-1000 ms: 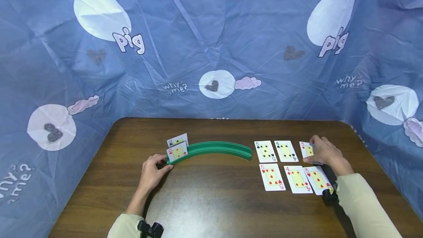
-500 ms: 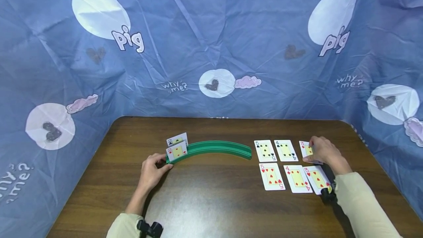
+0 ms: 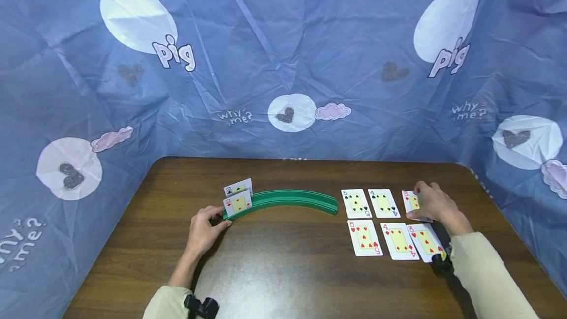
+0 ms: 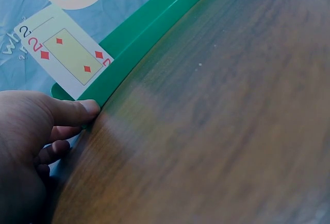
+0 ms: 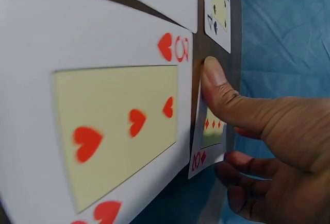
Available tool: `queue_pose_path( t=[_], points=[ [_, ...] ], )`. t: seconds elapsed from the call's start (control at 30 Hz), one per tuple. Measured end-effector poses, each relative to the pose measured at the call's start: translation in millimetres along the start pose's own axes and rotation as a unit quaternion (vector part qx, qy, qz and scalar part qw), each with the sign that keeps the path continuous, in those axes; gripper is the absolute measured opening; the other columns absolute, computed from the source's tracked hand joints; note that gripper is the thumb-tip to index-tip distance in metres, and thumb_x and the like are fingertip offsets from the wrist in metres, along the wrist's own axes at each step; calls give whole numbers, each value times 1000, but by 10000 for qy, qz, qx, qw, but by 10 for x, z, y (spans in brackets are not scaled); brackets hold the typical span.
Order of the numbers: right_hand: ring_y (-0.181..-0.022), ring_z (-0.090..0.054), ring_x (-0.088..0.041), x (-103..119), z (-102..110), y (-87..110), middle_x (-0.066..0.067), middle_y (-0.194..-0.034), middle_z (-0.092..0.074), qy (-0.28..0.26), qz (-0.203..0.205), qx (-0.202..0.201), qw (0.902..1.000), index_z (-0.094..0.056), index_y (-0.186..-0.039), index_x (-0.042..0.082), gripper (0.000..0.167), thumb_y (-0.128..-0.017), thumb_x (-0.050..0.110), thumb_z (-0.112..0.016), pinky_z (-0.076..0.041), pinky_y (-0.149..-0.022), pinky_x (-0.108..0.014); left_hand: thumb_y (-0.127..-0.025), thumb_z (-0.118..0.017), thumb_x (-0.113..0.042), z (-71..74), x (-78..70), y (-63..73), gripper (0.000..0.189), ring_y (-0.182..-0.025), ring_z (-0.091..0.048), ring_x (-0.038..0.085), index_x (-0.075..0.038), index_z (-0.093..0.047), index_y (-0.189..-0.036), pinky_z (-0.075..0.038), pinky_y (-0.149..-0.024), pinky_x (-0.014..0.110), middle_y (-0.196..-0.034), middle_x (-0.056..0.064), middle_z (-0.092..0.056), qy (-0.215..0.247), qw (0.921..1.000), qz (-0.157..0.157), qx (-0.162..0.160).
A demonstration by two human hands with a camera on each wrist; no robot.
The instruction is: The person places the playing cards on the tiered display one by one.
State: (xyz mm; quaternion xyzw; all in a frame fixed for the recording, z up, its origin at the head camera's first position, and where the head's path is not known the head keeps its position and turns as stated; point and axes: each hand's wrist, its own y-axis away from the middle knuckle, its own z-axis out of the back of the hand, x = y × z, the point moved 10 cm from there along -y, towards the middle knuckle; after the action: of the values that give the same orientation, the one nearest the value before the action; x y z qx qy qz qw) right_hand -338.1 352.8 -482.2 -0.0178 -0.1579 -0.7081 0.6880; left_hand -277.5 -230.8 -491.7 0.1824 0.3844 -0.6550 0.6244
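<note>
My left hand [image 3: 204, 230] pinches the left end of a green curved card holder [image 3: 292, 199] between thumb and fingers. Upright in that end stand the two of diamonds [image 4: 77, 59] and, behind it, a black two [image 3: 231, 190]. Over at the right, my right hand [image 3: 438, 207] grips the three of diamonds [image 5: 213, 131] across its edges, thumb on the near side and fingers on the far side. The hand covers much of this card in the head view. Just nearer lies the three of hearts [image 3: 424, 240], filling much of the right wrist view.
Face up beside the holder's right end lie a black five [image 3: 354, 203] and a black four [image 3: 383, 203]. In the row nearer me are the five of hearts [image 3: 365, 238] and the four of diamonds [image 3: 398, 240]. A blue printed cloth [image 3: 283, 73] hangs behind the brown table [image 3: 283, 270].
</note>
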Motion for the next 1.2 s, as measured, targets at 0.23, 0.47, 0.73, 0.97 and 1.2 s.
queue_pose_path(
  t=[0.23, 0.47, 0.73, 0.97, 1.2],
  points=[
    [-113, -46, -60, 68, 68, 61, -42, -133, -35, 164, 198, -522, 9983, -32, -146, -6, 111, -63, 35, -94, -45, -84, -67, -73, -85, -6, 17, -3, -7, 28, -82, -54, 18, 0, -75, -98, -40, -74, 26, -89, 12, -70, 8, 10000, 61, 27],
    [-100, -46, -49, 73, 127, 121, -36, -121, -37, 347, 235, -905, 9950, -46, -133, -10, 100, -59, 37, -95, -46, -67, -53, -74, -85, -6, -1, -7, -9, 27, -82, -54, 18, 0, -75, -98, -40, -74, 27, -89, 12, -70, 0, 10000, 65, 73],
    [-90, -56, -50, -12, 97, 194, -42, -134, -32, 63, 51, -1004, 9949, -31, -142, -4, 106, -66, 38, -92, -46, -66, -58, -74, -85, -6, -14, -6, -23, 26, -82, -54, 16, -3, -76, -97, -40, -75, 27, -88, 10, -70, 29, 9999, 103, 102],
    [-89, -58, -48, -72, 93, 251, -36, -118, -49, 99, 115, -1278, 9917, -31, -142, -1, 103, -69, 41, -90, -46, -65, -55, -74, -85, -6, -28, 14, -12, 27, -82, -55, 17, -2, -76, -99, -41, -75, 27, -89, 11, -71, 40, 9998, 143, 130],
    [-90, -60, -52, -18, 221, 336, -33, -109, -58, -81, 666, -1784, 9817, -40, -135, 1, 69, -82, 21, -81, -46, -65, -58, -74, -85, -6, -32, 20, -13, 28, -83, -56, 17, -2, -76, -99, -41, -76, 27, -91, 11, -71, -12, 9998, 156, 130]
  ],
)
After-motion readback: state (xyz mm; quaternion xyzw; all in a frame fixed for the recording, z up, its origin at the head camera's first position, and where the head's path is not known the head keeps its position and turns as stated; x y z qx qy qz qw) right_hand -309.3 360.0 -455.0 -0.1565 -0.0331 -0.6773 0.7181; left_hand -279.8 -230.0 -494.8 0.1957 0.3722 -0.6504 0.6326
